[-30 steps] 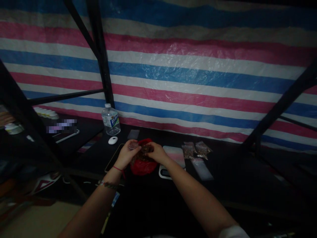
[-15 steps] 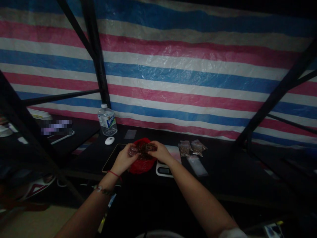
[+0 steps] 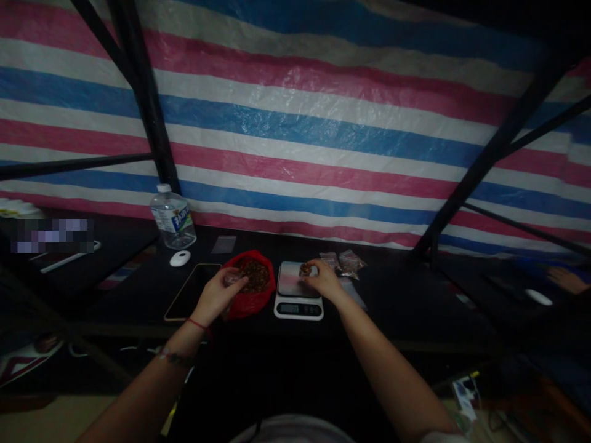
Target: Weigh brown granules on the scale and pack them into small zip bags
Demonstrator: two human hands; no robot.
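A person's right hand (image 3: 324, 281) pinches a small clear pouch (image 3: 305, 269) packed with brown pieces, its fingertips closed on it, over the pale platform of a digital scale (image 3: 298, 296) standing mid-desk near the front edge; the left hand (image 3: 216, 296) rests with curled fingers against the near-left rim of an open red bag (image 3: 258, 298) holding the same brown pieces, though in the dim light it cannot be told whether the fingers grip the rim or something pale held against it; half a second earlier both hands met over the red bag, and the right has since carried the pouch across to the scale; on the desk (image 3: 397, 301): one red bag, one scale, one water bottle (image 3: 173, 216) at the back-left corner, one white oval object (image 3: 180, 258) before it, one dark flat device (image 3: 190, 290) left of the bag, one empty clear pouch (image 3: 224, 244) near the back edge, and at least two filled packets (image 3: 344, 261) just right of the scale
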